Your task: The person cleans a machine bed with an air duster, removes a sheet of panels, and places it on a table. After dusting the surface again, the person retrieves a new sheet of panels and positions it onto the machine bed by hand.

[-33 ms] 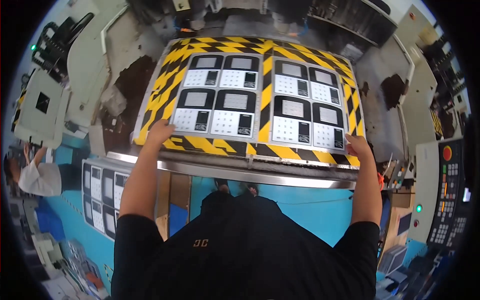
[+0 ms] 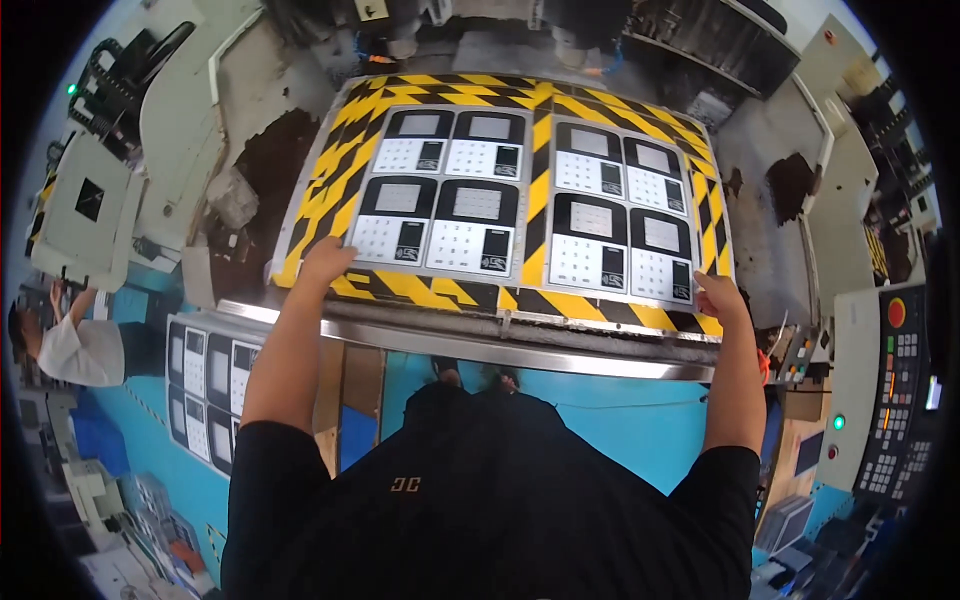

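Note:
Two flat sheets lie side by side on a board (image 2: 530, 300) edged with yellow-and-black striped tape. Each of them, the left panel sheet (image 2: 432, 181) and the right panel sheet (image 2: 541, 240), carries several black-and-white keypad faces with grey windows. My left hand (image 2: 327, 262) is at the near left corner of the left sheet, its fingers drawn together on the edge. At the right sheet's near right corner, my right hand (image 2: 720, 298) has its fingers bent in against the edge. My palms hide the undersides of both grips.
A metal rail (image 2: 520, 345) runs along the board's near side. Machine spindles (image 2: 402, 45) stand beyond it. On the right is a control panel (image 2: 893, 400) with a red button. Another panel sheet (image 2: 205, 392) stands lower left, near a person (image 2: 85, 345) in a white top.
The whole view has shifted very slightly. Both hands stay at the same sheet corners.

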`<state>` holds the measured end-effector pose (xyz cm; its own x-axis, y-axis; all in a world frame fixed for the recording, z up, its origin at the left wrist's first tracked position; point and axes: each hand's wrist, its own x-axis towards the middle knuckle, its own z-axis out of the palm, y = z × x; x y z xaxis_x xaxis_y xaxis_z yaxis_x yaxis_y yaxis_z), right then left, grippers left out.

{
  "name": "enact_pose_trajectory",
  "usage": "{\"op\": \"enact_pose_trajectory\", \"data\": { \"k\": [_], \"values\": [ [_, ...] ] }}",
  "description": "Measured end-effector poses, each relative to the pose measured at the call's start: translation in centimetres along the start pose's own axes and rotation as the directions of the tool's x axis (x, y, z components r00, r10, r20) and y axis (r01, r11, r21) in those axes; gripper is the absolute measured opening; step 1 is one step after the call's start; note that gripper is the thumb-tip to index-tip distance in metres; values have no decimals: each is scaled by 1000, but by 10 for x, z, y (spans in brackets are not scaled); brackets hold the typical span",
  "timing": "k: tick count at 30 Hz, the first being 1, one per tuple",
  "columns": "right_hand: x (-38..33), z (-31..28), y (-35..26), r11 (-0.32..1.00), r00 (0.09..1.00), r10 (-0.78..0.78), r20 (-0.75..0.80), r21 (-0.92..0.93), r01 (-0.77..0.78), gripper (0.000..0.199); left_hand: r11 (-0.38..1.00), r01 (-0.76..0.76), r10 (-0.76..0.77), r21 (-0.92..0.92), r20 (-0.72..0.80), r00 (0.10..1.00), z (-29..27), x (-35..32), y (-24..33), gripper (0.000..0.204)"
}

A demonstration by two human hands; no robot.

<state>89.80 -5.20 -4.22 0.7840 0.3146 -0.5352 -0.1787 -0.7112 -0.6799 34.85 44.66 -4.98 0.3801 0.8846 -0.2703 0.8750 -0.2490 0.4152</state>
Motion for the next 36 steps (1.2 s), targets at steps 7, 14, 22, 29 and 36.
{"op": "enact_pose_trajectory", "data": {
  "k": [7,14,22,29,36],
  "values": [
    [-2,8,-8,977,991,133,28,-173,-126,31,971,237,-239,31,79,968,-1,27,1,48],
    [-18,-6,-35,965,989,-59,136,261,22,16,931,352,-341,-102,111,934,-3,34,-11,39],
    [-123,27,-141,660,811,-555,186,691,293,29,798,418,-322,-435,279,905,-17,35,-19,35],
    [-128,190,-169,598,802,-543,250,785,160,38,526,563,-93,-637,614,783,-31,36,-30,46],
    [-109,319,-131,850,873,-131,470,506,-145,22,220,625,184,-749,661,728,-23,33,-33,44]
  ]
}}
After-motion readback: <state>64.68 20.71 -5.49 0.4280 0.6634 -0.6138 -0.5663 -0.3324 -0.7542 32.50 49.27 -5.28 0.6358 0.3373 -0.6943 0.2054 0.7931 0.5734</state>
